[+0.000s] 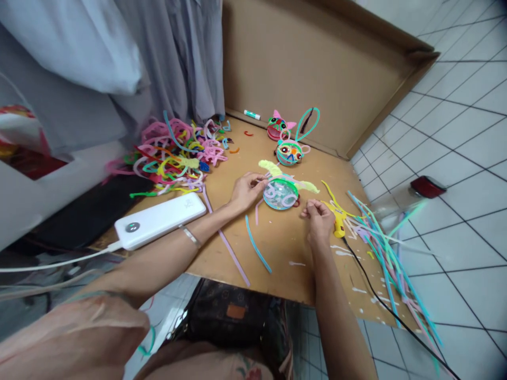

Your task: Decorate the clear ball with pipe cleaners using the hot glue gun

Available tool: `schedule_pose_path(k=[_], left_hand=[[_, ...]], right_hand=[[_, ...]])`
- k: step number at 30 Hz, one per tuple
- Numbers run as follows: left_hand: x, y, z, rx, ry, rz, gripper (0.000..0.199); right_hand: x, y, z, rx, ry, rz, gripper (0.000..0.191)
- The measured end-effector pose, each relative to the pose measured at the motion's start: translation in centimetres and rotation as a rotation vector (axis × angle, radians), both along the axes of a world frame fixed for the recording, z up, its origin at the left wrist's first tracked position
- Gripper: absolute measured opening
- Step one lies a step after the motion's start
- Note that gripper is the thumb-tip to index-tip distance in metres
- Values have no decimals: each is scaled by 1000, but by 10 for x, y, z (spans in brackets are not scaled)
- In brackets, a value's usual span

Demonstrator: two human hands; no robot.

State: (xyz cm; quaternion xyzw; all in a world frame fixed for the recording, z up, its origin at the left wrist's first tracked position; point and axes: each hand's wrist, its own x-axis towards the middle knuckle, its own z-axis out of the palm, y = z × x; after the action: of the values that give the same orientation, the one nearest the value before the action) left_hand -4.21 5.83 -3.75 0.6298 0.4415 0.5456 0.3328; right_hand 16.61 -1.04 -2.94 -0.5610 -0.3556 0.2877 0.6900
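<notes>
Head view: on the worktop (283, 240), a pipe-cleaner-trimmed clear ball (279, 196) sits between the hands. The left hand (247, 191) pinches its left edge, apparently steadying it; the right hand's (320, 216) grip is closed, contents unclear, beside a yellow glue gun (339, 221), likely within easy reach.

A loose pale-pink sleeve (79, 332), a silvery bracelet (190, 236) on the left forearm, and seemingly a floral print (252, 373) below.
</notes>
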Motion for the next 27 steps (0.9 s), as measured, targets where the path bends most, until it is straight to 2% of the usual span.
schedule_pose_path(k=[7, 12, 15, 18, 20, 23, 27], left_hand=[[-1, -5, 4, 79, 78, 37, 30], [-3, -9, 4, 166, 133, 74, 29], [-5, -11, 7, 302, 185, 127, 27], [-5, -12, 19, 529, 288, 213, 29], [0, -12, 28, 605, 385, 225, 33], [12, -9, 36, 607, 523, 175, 36], [24, -2, 33, 562, 542, 142, 27]], right_hand=[[0, -5, -6, -22, -45, -34, 25], [1, -4, -12, -50, -200, -24, 25], [3, -5, -15, -33, -416, -91, 23], [5, -5, -16, 22, -729, -180, 20], [7, -4, -14, 26, -913, -176, 24], [7, 1, -9, -44, -1102, -109, 31], [4, 11, 0, -222, -1271, 49, 37]])
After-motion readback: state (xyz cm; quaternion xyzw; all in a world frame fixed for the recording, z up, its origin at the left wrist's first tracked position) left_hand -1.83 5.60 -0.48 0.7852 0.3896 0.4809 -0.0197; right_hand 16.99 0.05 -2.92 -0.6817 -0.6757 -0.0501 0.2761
